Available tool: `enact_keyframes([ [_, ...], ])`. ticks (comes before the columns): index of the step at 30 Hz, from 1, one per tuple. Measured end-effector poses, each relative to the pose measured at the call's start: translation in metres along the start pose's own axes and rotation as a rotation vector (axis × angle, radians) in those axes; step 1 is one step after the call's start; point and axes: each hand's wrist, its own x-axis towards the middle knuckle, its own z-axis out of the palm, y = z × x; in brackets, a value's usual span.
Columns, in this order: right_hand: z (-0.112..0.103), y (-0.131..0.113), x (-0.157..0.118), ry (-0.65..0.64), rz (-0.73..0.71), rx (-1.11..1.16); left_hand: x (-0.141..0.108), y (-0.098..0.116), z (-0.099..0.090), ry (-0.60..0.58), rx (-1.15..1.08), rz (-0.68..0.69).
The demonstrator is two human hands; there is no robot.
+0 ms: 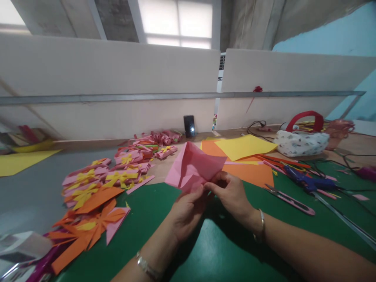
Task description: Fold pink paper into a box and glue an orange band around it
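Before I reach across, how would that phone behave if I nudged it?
The phone stands upright on a short edge, so a push would likely tip it or make it slide. It catches a bright reflection, so it may feel slippery. Its straight outline suggests it is stiff.

From here I see 2 bare arms angled inward, the left forearm [161,246] slanting up steeply, the right forearm [311,243] lying flatter. The left hand [188,217] sits lower, fingers curled; the right hand [233,196] shows its back, thumb and index finger pinching. Both sets of fingertips nearly meet.
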Motion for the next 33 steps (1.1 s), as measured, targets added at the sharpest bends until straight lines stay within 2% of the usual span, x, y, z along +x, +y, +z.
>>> enact_keyframes([
  [4,0.003,0.001,0.0,0.014,0.004,-0.026,0.002,-0.002,-0.002,-0.009,0.009,0.017],
  [6,0.001,0.001,0.001,-0.025,-0.028,-0.059,0.003,0.0,-0.003,-0.005,0.039,0.015],
  [9,-0.008,-0.002,0.003,-0.135,-0.158,-0.153,0.007,0.005,-0.008,0.036,0.082,0.008],
  [10,-0.013,-0.003,0.004,-0.131,-0.214,-0.176,0.009,0.006,-0.01,0.055,0.083,0.01],
  [12,-0.023,-0.006,0.007,-0.001,-0.319,-0.154,0.012,0.01,-0.013,0.098,0.063,0.018],
  [14,-0.032,-0.009,0.011,0.215,-0.366,-0.041,0.012,0.012,-0.013,0.14,0.03,0.033],
  [15,-0.035,-0.01,0.013,0.274,-0.346,0.011,0.012,0.013,-0.012,0.154,0.018,0.038],
  [16,-0.036,-0.01,0.015,0.263,-0.293,0.046,0.01,0.014,-0.01,0.156,0.013,0.037],
  [17,-0.036,-0.01,0.016,0.175,-0.21,0.071,0.009,0.014,-0.008,0.152,0.014,0.04],
  [20,-0.027,-0.005,0.017,-0.31,0.136,0.203,0.005,0.013,-0.004,0.095,0.042,0.035],
  [21,-0.023,-0.003,0.016,-0.431,0.241,0.279,0.004,0.013,-0.003,0.074,0.053,0.03],
  [22,-0.018,-0.001,0.014,-0.501,0.326,0.36,0.003,0.012,-0.003,0.061,0.064,0.024],
  [24,-0.01,0.002,0.01,-0.539,0.413,0.489,0.003,0.01,-0.004,0.069,0.078,0.022],
  [26,-0.004,0.004,0.006,-0.512,0.425,0.564,0.004,0.007,-0.006,0.093,0.085,0.035],
  [33,0.0,0.011,0.005,-0.436,0.502,0.614,0.007,0.0,-0.01,0.056,0.125,0.041],
])
